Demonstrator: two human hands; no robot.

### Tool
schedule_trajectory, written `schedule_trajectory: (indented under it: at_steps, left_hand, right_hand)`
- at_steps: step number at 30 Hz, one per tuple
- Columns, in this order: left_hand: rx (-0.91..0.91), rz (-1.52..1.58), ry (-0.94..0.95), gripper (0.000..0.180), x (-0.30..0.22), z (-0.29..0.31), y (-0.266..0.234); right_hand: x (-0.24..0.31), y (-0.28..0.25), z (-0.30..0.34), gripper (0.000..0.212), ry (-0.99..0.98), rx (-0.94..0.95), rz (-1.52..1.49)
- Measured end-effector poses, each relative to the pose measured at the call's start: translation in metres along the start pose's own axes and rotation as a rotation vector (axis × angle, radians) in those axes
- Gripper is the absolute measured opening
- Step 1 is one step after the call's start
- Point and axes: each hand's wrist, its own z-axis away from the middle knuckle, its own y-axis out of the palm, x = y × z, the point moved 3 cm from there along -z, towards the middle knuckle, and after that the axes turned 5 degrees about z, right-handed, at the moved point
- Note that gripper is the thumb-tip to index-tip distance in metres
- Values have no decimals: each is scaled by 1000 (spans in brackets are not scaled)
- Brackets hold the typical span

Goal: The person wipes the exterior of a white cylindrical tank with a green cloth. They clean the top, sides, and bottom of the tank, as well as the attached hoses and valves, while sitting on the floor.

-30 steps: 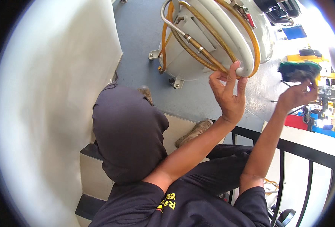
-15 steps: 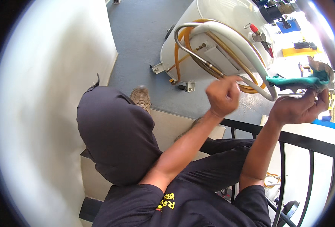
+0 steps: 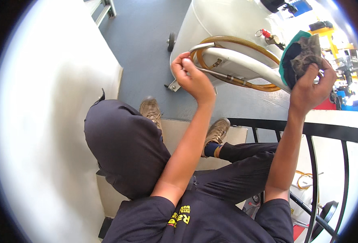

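My right hand [image 3: 311, 86], raised at the right, pinches a cloth piece [image 3: 301, 56] between thumb and fingers. It has a green edge, a dark inside and a worn grey-brown patch, and its exact kind is unclear. My left hand [image 3: 193, 79] is held up to the left of it, apart from the cloth. Its fingers are curled in with the thumb against them; whatever they hold, if anything, is too small to make out. Behind the left hand runs a bent metal tube on an amber hose [image 3: 243, 42], and I cannot tell whether they touch.
A large white tank [image 3: 227, 20] on casters stands ahead, with a red-handled valve [image 3: 266, 34]. The black railing [image 3: 332, 130] runs along my right side. A white wall [image 3: 65, 101] rises at the left. My shoes [image 3: 217, 131] rest on tiled steps.
My left hand has moved left and up, away from the cloth. My right hand has risen and turned the cloth, so its dark inside shows. The view has shifted slightly.
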Motion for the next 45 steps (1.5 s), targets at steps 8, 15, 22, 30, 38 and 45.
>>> schedule_trajectory:
  at_steps: [8,15,22,30,38,45]
  left_hand:
    - [861,276,469,36,-129,75,76]
    - [832,17,416,23,-96,-21,99]
    - [1213,-541,1078,29,-56,-4,147]
    - [788,-301,1231,42,-21,-81,124]
    - [883,-268,1215,57,-8,-75,114]
    - [450,17,16,55,154,-98,34]
  right_hand:
    - [-42,-20,-7,28,-251,194,-138]
    - [-51,-15,-1,32,-132,106,-420]
    - [-55,-6,-9,22,10,348,-323]
    - [-45,-4,-7,19,-198,296,-268]
    - [-27,-3,4,24,-75,538,-225]
    - [-30,-14,3,25,-83,414,-210]
